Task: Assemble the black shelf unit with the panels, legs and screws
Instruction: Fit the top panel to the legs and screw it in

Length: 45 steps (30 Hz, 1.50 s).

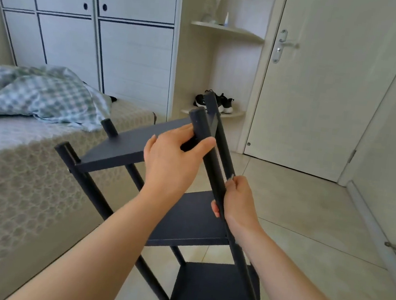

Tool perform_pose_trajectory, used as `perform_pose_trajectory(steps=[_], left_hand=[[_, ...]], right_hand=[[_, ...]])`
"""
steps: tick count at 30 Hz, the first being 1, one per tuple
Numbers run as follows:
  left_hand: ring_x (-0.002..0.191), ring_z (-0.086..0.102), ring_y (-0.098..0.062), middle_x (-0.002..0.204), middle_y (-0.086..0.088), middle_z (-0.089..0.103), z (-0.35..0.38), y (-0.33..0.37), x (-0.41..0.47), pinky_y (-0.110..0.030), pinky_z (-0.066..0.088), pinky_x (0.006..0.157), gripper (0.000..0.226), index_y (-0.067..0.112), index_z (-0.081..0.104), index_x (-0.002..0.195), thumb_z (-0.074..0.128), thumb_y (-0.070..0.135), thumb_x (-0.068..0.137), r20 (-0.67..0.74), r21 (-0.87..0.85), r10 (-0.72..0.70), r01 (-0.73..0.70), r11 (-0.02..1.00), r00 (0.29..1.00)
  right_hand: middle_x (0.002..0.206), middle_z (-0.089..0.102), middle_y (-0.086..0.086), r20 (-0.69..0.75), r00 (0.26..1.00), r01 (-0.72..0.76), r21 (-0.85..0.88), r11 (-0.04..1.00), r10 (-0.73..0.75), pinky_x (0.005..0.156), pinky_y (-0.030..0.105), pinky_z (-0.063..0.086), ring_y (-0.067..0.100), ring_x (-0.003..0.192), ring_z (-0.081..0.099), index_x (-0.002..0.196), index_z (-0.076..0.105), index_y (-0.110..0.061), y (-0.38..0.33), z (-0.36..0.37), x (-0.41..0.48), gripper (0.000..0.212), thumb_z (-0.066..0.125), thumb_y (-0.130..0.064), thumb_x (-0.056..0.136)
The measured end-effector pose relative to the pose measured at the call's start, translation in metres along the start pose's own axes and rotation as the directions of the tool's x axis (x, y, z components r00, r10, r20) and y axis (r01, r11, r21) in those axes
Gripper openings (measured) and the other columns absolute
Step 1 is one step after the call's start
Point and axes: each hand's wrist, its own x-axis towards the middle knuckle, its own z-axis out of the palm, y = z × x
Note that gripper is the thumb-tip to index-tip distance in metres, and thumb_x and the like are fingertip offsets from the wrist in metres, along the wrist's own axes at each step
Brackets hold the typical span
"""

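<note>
L grip (167, 161) + R grip (240, 203) both wrapped round front leg (214, 172); keep it flush w/ top panel (126, 148) b4 screwing, imo.

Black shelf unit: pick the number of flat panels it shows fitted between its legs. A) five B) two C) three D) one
C: three show, the upper panel, the middle panel and the bottom panel, one below the other; the left hand and the right hand both grip the near leg.
</note>
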Motion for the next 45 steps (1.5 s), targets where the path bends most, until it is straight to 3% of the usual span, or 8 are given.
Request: perform_pose_trajectory(steps=[9,11,14,17,21,28,38,45], left_hand=[[0.078,0.044,-0.011,0.084,0.002,0.053,-0.045,-0.028,-0.003,-0.005,0.033,0.052,0.015,0.023,0.067,0.079,0.072,0.034,0.089,-0.068,-0.272,-0.263,0.236,0.933,0.962],[0.068,0.053,-0.007,0.076,0.008,0.061,-0.052,-0.037,-0.008,0.001,0.034,0.056,0.018,0.024,0.066,0.075,0.074,0.033,0.088,-0.077,-0.323,-0.33,0.289,0.901,0.941],[0.08,0.062,0.011,0.073,0.029,0.071,-0.062,-0.055,-0.02,-0.01,0.037,0.072,0.007,0.037,0.073,0.08,0.075,0.035,0.087,-0.075,-0.347,-0.415,0.366,0.863,0.907],[0.093,0.066,0.002,0.081,0.024,0.074,-0.07,-0.079,-0.035,-0.018,0.042,0.083,0.004,0.035,0.075,0.082,0.077,0.033,0.085,-0.061,-0.387,-0.495,0.436,0.813,0.867],[0.077,0.071,0.003,0.081,0.014,0.077,-0.078,-0.111,-0.063,-0.009,0.048,0.063,0.005,0.026,0.077,0.091,0.074,0.027,0.086,0.024,-0.42,-0.578,0.533,0.735,0.816],[0.114,0.064,-0.018,0.104,0.005,0.077,-0.076,-0.172,-0.123,-0.041,0.037,0.114,0.049,0.021,0.078,0.106,0.079,0.041,0.061,0.166,-0.409,-0.703,0.697,0.589,0.691],[0.1,0.072,-0.016,0.107,-0.006,0.076,-0.068,-0.232,-0.18,-0.037,0.043,0.109,0.04,0.001,0.074,0.104,0.076,0.018,0.068,0.269,-0.495,-0.826,0.807,0.323,0.496],[0.088,0.075,-0.013,0.1,-0.01,0.077,-0.069,-0.247,-0.191,-0.036,0.048,0.099,0.039,-0.001,0.073,0.101,0.076,0.016,0.066,0.277,-0.464,-0.839,0.83,0.31,0.468]], right_hand=[[0.093,0.059,0.013,0.116,0.982,0.164,-0.161,0.973,-0.146,0.048,0.021,0.048,0.021,0.069,0.06,0.108,0.041,-0.019,-0.015,0.031,-0.005,0.017,0.027,-0.028,0.106],[0.086,0.058,0.007,0.132,0.975,0.206,-0.226,0.952,-0.179,0.054,0.028,0.053,0.021,0.068,0.062,0.106,0.04,-0.021,-0.01,0.038,-0.006,0.017,0.027,-0.03,0.106],[0.079,0.054,0.001,0.179,0.963,0.245,-0.283,0.927,-0.2,0.06,0.034,0.054,0.016,0.067,0.059,0.107,0.04,-0.021,-0.001,0.046,-0.008,0.018,0.025,-0.031,0.106],[0.076,0.055,-0.001,0.235,0.948,0.291,-0.361,0.886,-0.215,0.057,0.029,0.049,0.013,0.065,0.056,0.105,0.04,-0.021,0.012,0.05,-0.012,0.018,0.026,-0.031,0.106],[0.078,0.061,0.004,0.31,0.936,0.307,-0.486,0.819,-0.167,0.062,0.036,0.052,0.022,0.072,0.065,0.105,0.039,-0.021,0.035,0.056,-0.017,0.017,0.026,-0.033,0.106],[0.079,0.062,0.007,0.44,0.897,0.331,-0.612,0.718,-0.038,0.069,0.046,0.053,0.027,0.079,0.069,0.108,0.036,-0.024,0.089,0.053,-0.03,0.016,0.026,-0.036,0.105],[0.077,0.061,0.004,0.482,0.876,0.385,-0.696,0.606,-0.003,0.066,0.048,0.052,0.025,0.07,0.067,0.105,0.031,-0.025,0.159,0.064,-0.044,0.015,0.023,-0.037,0.105],[0.073,0.062,0.006,0.476,0.879,0.388,-0.71,0.588,-0.005,0.065,0.049,0.053,0.028,0.07,0.067,0.108,0.034,-0.02,0.175,0.068,-0.048,0.018,0.025,-0.035,0.105]])
